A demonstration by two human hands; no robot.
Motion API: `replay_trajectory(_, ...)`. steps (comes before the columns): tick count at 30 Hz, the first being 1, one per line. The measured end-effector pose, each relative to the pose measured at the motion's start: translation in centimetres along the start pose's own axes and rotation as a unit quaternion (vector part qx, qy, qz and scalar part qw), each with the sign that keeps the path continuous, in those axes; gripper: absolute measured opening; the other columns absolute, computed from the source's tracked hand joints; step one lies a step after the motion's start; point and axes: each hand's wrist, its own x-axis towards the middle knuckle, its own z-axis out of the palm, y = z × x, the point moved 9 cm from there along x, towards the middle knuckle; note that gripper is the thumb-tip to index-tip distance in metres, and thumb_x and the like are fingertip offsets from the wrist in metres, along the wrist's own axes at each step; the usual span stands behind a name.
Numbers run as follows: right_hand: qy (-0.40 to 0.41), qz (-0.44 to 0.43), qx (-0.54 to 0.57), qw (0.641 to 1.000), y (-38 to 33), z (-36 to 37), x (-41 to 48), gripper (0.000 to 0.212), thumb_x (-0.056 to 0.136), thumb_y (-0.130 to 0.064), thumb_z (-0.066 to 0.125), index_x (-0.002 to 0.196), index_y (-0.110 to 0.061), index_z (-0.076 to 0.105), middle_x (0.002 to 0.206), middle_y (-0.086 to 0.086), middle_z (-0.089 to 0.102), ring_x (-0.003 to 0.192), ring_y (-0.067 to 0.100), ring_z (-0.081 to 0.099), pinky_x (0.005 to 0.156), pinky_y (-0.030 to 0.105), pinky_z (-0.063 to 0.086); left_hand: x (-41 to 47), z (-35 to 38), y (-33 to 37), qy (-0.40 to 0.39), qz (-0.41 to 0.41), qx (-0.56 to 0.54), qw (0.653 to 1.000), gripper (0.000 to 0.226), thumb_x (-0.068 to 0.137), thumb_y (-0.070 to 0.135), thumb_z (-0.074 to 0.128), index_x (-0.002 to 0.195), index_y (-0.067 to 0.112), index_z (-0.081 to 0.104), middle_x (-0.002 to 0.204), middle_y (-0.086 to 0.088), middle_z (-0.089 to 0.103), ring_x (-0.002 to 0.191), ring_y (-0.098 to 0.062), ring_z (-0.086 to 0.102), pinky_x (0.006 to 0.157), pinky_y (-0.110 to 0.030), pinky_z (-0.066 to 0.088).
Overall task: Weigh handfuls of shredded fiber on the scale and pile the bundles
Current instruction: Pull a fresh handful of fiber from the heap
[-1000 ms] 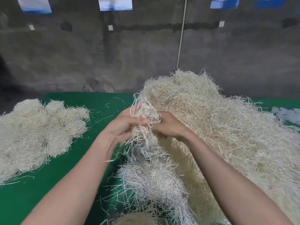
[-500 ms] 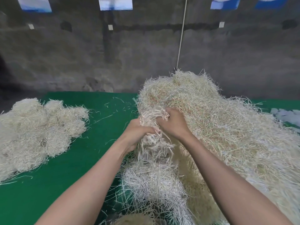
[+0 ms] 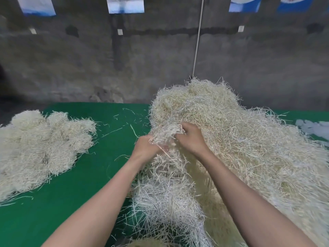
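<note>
Both hands in the fiber now. Yr left hand (image 3: 145,149) is curled round the near side of a tuft of shredded fiber (image 3: 166,133), fingertips buried in it. Yr right hand (image 3: 191,139) grips the same tuft from the far side, fingers bent over the top, thumb hidden. Tuft sits at the L edge of the big heap (image 3: 249,148), touching it, w/ strands trailing down to a whiter clump (image 3: 167,207) between yr forearms.

Around you: green table cover (image 3: 85,184) w/ loose strands on it, pile of bundles (image 3: 41,148) well off to the L. Pale scraps (image 3: 313,127) at far R, beside the heap. Grey wall (image 3: 142,68) at back, white cord (image 3: 197,41) running down it, sheets (image 3: 125,4) w/ blue print along the top. Text too blurred to read.
</note>
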Motion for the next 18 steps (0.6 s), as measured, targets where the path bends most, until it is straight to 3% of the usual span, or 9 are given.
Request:
replay_trajectory(2,-0.021,-0.013,0.062,0.998,-1.2,0.4,-0.6,0.020,0.087,-0.007,0.058,0.106,-0.010,0.060,0.122,0.001,0.058,0.085,0.008,0.055,0.075,0.023,0.050,0.6,-2.3,-0.1,0.125,0.007,-0.022,0.992,0.019,0.084,0.002,0.062,0.070,0.012,0.055,0.067,0.000,0.057,0.045,-0.008,0.043,0.037,-0.017,0.033)
replay_trajectory(3,-0.024,-0.025,0.035,0.999,-1.3,-0.1,-0.8,0.014,0.087,-0.009,0.060,0.101,-0.011,0.061,0.116,-0.004,0.058,0.086,0.008,0.056,0.082,0.027,0.051,0.6,-4.1,-0.5,0.190,0.002,-0.036,0.981,0.022,0.085,-0.003,0.059,0.069,0.011,0.053,0.068,-0.002,0.057,0.046,-0.011,0.042,0.037,-0.020,0.032)
replay_trajectory(5,-0.023,-0.045,-0.115,0.992,-0.2,-1.3,-1.4,0.008,0.086,-0.012,0.062,0.093,-0.015,0.059,0.091,-0.004,0.063,0.075,0.012,0.059,0.077,0.031,0.055,0.5,-7.4,-1.4,0.276,-0.001,-0.030,0.961,0.019,0.082,-0.009,0.053,0.087,0.009,0.054,0.077,-0.007,0.060,0.051,-0.016,0.046,0.041,-0.023,0.034)
replay_trajectory(7,-0.019,-0.021,-0.223,0.974,2.1,-2.7,-1.7,0.012,0.086,-0.008,0.059,0.090,-0.019,0.055,0.074,-0.007,0.055,0.068,0.014,0.057,0.063,0.027,0.053,0.7,-8.9,-2.3,0.296,-0.006,-0.023,0.955,0.039,0.080,-0.012,0.049,0.111,0.012,0.052,0.088,-0.012,0.063,0.054,-0.019,0.051,0.043,-0.024,0.038)
replay_trajectory(10,-0.007,0.055,-0.274,0.960,5.7,-4.4,-2.1,0.017,0.084,0.000,0.055,0.087,-0.016,0.052,0.071,-0.004,0.053,0.064,0.013,0.055,0.059,0.025,0.054,0.9,-9.8,-3.6,0.317,-0.043,-0.110,0.941,0.041,0.083,-0.014,0.043,0.111,0.015,0.048,0.112,-0.016,0.060,0.060,-0.017,0.050,0.045,-0.024,0.039)
replay_trajectory(12,-0.049,0.104,-0.266,0.957,7.0,-4.5,-2.2,0.027,0.084,-0.003,0.061,0.108,-0.013,0.055,0.089,0.003,0.062,0.078,0.016,0.061,0.070,0.027,0.055,1.1,-9.4,-3.9,0.291,-0.071,-0.149,0.942,0.050,0.087,-0.013,0.040,0.131,0.010,0.045,0.128,-0.015,0.054,0.054,-0.010,0.043,0.039,-0.018,0.033)
replay_trajectory(14,-0.128,0.123,-0.226,0.958,6.3,-3.8,-2.5,0.059,0.079,-0.018,0.071,0.131,-0.017,0.043,0.121,0.005,0.058,0.107,0.021,0.057,0.091,0.032,0.050,1.4,-7.9,-3.6,0.239,-0.080,-0.185,0.950,0.059,0.090,-0.011,0.037,0.144,0.010,0.033,0.138,-0.013,0.048,0.049,-0.005,0.034,0.035,-0.013,0.028)
replay_trajectory(16,-0.154,0.090,-0.248,0.952,3.8,-4.2,-2.3,0.091,0.070,-0.029,0.078,0.145,-0.026,0.027,0.145,0.000,0.038,0.132,0.024,0.038,0.109,0.039,0.033,1.3,-6.0,-2.4,0.187,-0.084,-0.206,0.957,0.063,0.089,-0.011,0.036,0.147,0.013,0.028,0.144,-0.012,0.042,0.044,-0.003,0.030,0.037,-0.011,0.031)
replay_trajectory(18,-0.125,0.004,-0.298,0.946,0.2,-5.1,-1.9,0.113,0.062,-0.038,0.080,0.149,-0.035,0.008,0.156,-0.007,0.012,0.144,0.022,0.012,0.115,0.043,0.010,1.3,-4.6,-0.9,0.148,-0.080,-0.216,0.962,0.063,0.089,-0.011,0.036,0.147,0.013,0.027,0.145,-0.011,0.042,0.043,-0.003,0.029,0.044,-0.012,0.037)
